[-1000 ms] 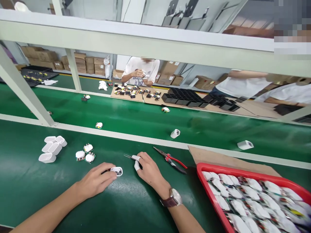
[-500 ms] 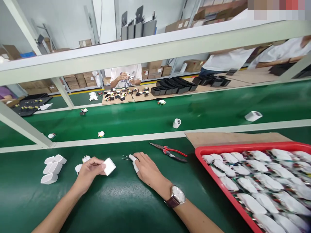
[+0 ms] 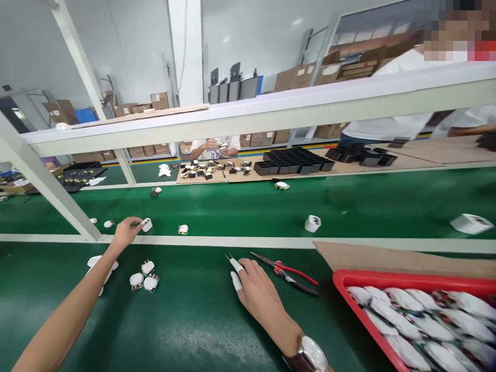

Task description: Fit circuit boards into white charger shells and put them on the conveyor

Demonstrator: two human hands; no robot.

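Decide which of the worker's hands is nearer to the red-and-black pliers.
Right. The right hand is close beside the pliers, just left of them; the left hand is much farther left, holding a white casing.

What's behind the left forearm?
White cases peek out on both sides of the left forearm. What lies directly behind it is covered, so their number can't be told.

Bright, diffuse light; pale glare on green tabletop [image 3: 209, 336] (edges stretched).
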